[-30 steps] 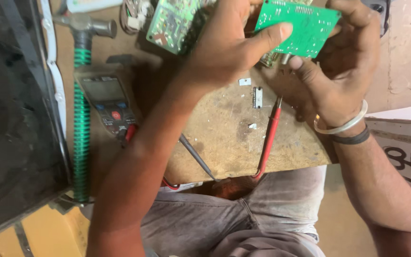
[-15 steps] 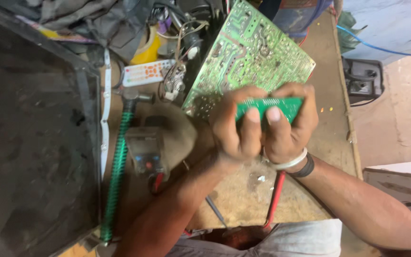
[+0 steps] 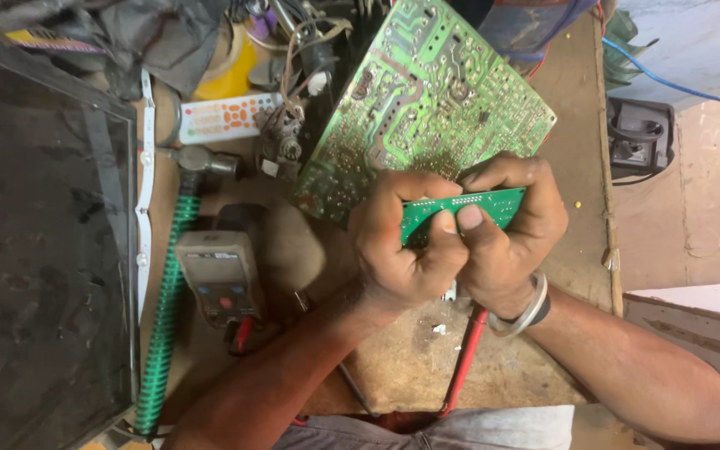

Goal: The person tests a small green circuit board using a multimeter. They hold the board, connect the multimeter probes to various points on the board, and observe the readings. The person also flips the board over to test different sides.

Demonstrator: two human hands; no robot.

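Both of my hands grip a small green circuit board (image 3: 468, 207) held edge-on over the wooden workbench (image 3: 581, 158). My left hand (image 3: 399, 250) wraps its left part, thumb pressed on the near edge. My right hand (image 3: 510, 242), with a white bangle and dark band at the wrist, holds the right part. The two thumbs meet at the board's middle. Just behind it a large green circuit board (image 3: 427, 100) leans tilted, solder side up.
A flat screen panel (image 3: 39, 250) fills the left. Beside it lie a hammer with a green grip (image 3: 168, 275), a multimeter (image 3: 220, 275), a red probe (image 3: 464, 358), a white remote (image 3: 227, 117) and tangled wires (image 3: 293, 50). A black adapter (image 3: 639, 137) sits right.
The view has shifted, so the bench and large board now show further up. My hands have closed together around the small board, which turned from flat-on to edge-on.
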